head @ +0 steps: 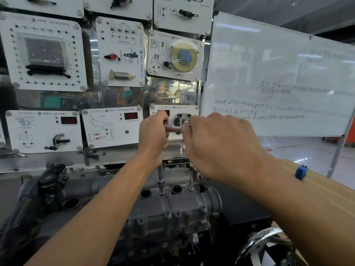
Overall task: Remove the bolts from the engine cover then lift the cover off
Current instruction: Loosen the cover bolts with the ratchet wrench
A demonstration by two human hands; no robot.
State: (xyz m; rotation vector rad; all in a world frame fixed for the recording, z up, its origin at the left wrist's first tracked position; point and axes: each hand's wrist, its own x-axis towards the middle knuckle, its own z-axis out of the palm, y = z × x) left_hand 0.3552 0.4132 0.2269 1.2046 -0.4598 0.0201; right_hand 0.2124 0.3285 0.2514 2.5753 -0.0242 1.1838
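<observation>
A grey metal engine cover (pixel 169 212) lies low in the middle of the view, with several bolts (pixel 167 215) along its edge. A T-handle wrench stands upright on it. Its shaft (pixel 161 174) ends in a socket seated on a bolt (pixel 161 193) near the cover's top. My left hand (pixel 153 135) grips the left end of the crossbar (pixel 173 129). My right hand (pixel 219 146) grips the right end. Both hands are held well above the cover.
Behind the engine stands a wall of white training panels (pixel 119 52) with mounted parts. A whiteboard (pixel 278 77) leans at the right. A black engine part (pixel 51 181) sits at the left, and a shiny metal piece (pixel 265 244) at bottom right.
</observation>
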